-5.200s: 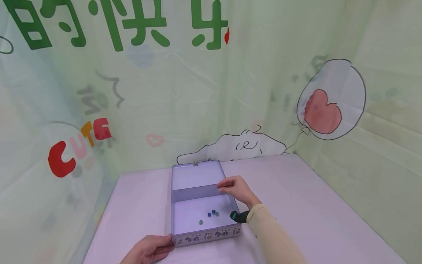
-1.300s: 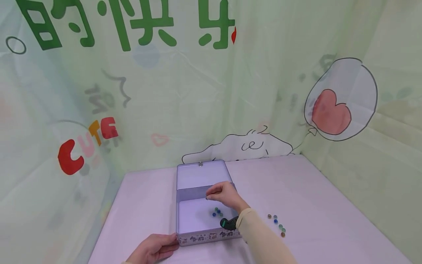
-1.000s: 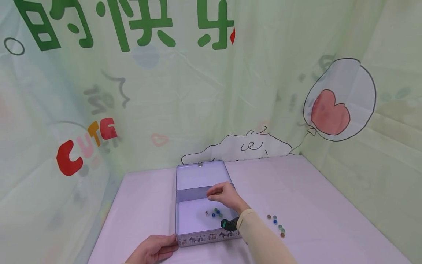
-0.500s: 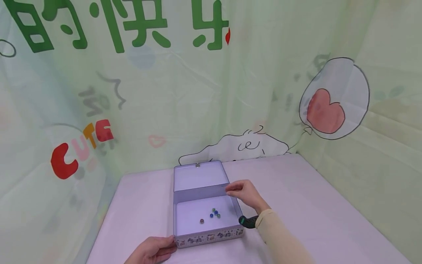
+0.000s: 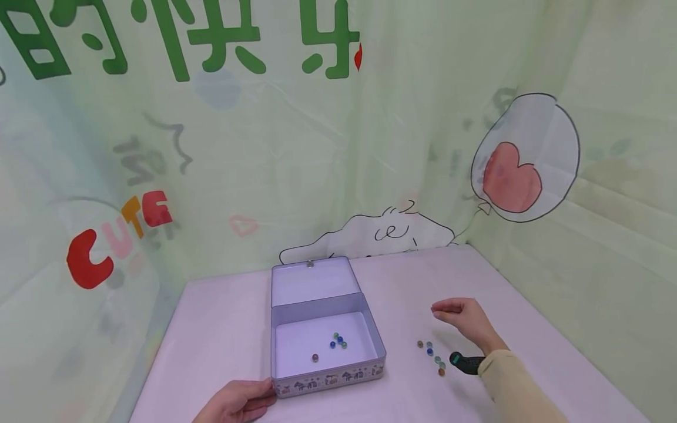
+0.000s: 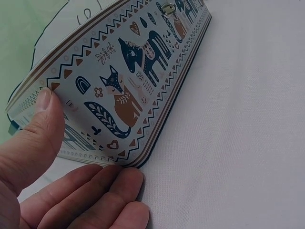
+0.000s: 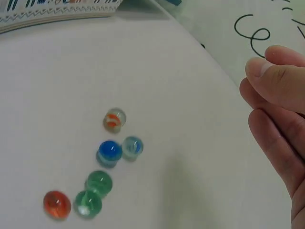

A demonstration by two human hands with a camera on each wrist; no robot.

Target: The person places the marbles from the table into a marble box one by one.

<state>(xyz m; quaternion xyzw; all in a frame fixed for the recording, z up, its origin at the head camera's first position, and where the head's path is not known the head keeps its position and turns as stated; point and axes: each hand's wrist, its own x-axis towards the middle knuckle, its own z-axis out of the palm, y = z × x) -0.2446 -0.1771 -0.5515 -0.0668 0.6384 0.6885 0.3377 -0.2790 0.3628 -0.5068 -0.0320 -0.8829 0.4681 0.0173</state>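
A tin box with animal prints stands with its hinged lid laid back. On its pale floor lie a brown marble, blue marbles and green marbles. My left hand holds the box's front left corner; in the left wrist view its thumb presses one side, fingers at the bottom edge. My right hand is raised above the table, right of the box, with loosely bent fingers and nothing between them. Below it lie loose marbles, among them a blue one and an orange one.
A white-covered table bears everything. Behind and beside it hangs a printed pale green curtain. More loose marbles, green and clear with orange, lie in a short line right of the box. A dark wrist camera sits on the right wrist.
My right hand let a marble drop into the box, where it rolled forward, then moved right, out over the loose marbles. The left hand kept its hold on the box corner.
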